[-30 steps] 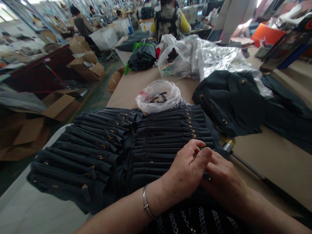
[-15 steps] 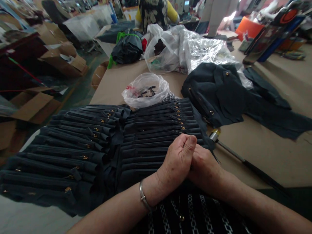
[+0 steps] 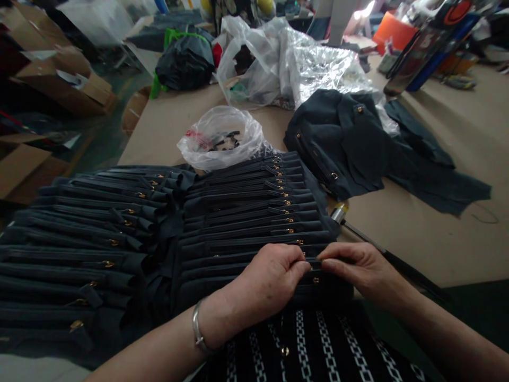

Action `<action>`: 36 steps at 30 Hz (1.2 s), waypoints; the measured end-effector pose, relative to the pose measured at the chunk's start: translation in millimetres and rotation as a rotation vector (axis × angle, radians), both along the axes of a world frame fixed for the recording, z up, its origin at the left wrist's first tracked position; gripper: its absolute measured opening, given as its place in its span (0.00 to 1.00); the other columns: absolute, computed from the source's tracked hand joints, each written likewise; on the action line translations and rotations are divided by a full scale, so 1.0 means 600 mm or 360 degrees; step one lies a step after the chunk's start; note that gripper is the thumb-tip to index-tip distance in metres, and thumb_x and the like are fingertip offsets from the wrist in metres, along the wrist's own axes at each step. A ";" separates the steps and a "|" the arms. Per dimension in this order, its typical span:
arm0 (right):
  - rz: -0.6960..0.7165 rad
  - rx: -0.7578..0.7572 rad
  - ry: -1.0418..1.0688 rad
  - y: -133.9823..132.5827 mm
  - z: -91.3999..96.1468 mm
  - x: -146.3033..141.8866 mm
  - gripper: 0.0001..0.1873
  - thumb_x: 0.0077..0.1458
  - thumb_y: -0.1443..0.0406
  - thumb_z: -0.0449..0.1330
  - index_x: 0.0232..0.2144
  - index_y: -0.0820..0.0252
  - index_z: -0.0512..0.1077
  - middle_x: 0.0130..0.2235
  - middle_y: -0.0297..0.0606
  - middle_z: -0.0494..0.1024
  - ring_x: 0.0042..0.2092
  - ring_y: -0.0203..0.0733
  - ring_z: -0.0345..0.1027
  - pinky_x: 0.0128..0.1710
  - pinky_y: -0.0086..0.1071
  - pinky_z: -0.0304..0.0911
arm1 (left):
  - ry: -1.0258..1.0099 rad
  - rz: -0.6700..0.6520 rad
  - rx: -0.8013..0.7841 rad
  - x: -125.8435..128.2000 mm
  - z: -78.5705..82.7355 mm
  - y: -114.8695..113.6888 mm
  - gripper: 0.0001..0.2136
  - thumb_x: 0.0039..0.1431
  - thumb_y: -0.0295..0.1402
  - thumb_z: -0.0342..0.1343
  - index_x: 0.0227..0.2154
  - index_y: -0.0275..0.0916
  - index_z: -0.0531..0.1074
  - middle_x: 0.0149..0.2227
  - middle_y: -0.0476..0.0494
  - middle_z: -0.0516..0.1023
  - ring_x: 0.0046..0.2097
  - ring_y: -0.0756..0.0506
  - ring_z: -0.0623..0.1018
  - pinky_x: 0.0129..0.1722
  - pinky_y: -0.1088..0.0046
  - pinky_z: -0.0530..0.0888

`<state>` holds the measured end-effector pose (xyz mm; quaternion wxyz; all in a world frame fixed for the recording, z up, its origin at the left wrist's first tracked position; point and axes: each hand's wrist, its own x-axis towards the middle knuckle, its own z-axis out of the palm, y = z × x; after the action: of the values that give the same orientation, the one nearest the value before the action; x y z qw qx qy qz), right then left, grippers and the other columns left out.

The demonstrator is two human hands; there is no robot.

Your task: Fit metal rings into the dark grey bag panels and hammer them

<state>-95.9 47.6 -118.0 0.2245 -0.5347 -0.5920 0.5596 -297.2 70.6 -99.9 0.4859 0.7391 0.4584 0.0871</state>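
Note:
A stack of dark zippered fabric pieces (image 3: 238, 212) lies in front of me, fanned in rows with gold zipper sliders along its right side. Over the near rows, my left hand (image 3: 274, 278) is closed in a pinch at a gold zipper slider; its pull seems to be between thumb and forefinger, mostly hidden. Just right of it, my right hand (image 3: 363, 265) pinches the end of the same zippered piece between thumb and fingertips. The two sets of fingertips are a small gap apart. A second fanned stack (image 3: 87, 239) of such pieces lies to the left.
Behind the stacks sits a clear plastic bag (image 3: 222, 138) with small dark parts. A hammer (image 3: 340, 212) lies to the right, below a dark sewn fabric piece (image 3: 338, 143). Farther back are plastic packaging (image 3: 322, 69) and a bottle (image 3: 421, 53); cardboard boxes (image 3: 67, 79) stand left.
My hands were clasped together over the stack. They have separated and come down to one zippered piece, each pinching there. The view has shifted slightly.

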 end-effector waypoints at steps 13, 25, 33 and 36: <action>0.0311 0.0148 -0.0414 0.000 -0.026 -0.007 0.08 0.50 0.71 0.53 0.25 0.60 0.71 0.24 0.29 0.72 0.26 0.30 0.63 0.26 0.24 0.57 | 0.0658 -0.0445 0.0449 0.007 0.000 0.014 0.14 0.60 0.37 0.44 0.25 0.40 0.71 0.27 0.45 0.76 0.28 0.43 0.75 0.30 0.66 0.72; 0.0422 0.0310 -0.0776 0.000 -0.042 -0.021 0.07 0.48 0.73 0.51 0.25 0.59 0.66 0.25 0.31 0.72 0.27 0.34 0.63 0.27 0.28 0.54 | 0.0760 -0.0517 0.0456 0.020 0.003 0.008 0.14 0.59 0.33 0.42 0.30 0.37 0.72 0.30 0.40 0.77 0.31 0.41 0.77 0.30 0.63 0.74; 0.0575 0.0480 -0.0788 0.007 -0.041 -0.018 0.08 0.54 0.70 0.49 0.27 0.54 0.65 0.27 0.32 0.74 0.27 0.37 0.69 0.24 0.27 0.59 | 0.0771 -0.0454 0.0557 -0.020 0.009 0.015 0.14 0.57 0.38 0.46 0.26 0.37 0.74 0.26 0.40 0.77 0.28 0.42 0.76 0.27 0.68 0.72; 0.0582 0.0727 -0.0781 0.019 -0.031 -0.025 0.08 0.55 0.68 0.49 0.29 0.52 0.66 0.29 0.33 0.75 0.28 0.38 0.70 0.24 0.26 0.62 | 0.0701 -0.0203 0.0539 -0.061 0.024 0.088 0.13 0.56 0.37 0.47 0.25 0.38 0.74 0.26 0.43 0.77 0.29 0.45 0.76 0.30 0.72 0.71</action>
<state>-110.9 59.2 -136.6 0.0857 -0.4746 -0.8233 0.2994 -334.1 123.4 -85.2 0.2486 0.8383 0.4843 -0.0309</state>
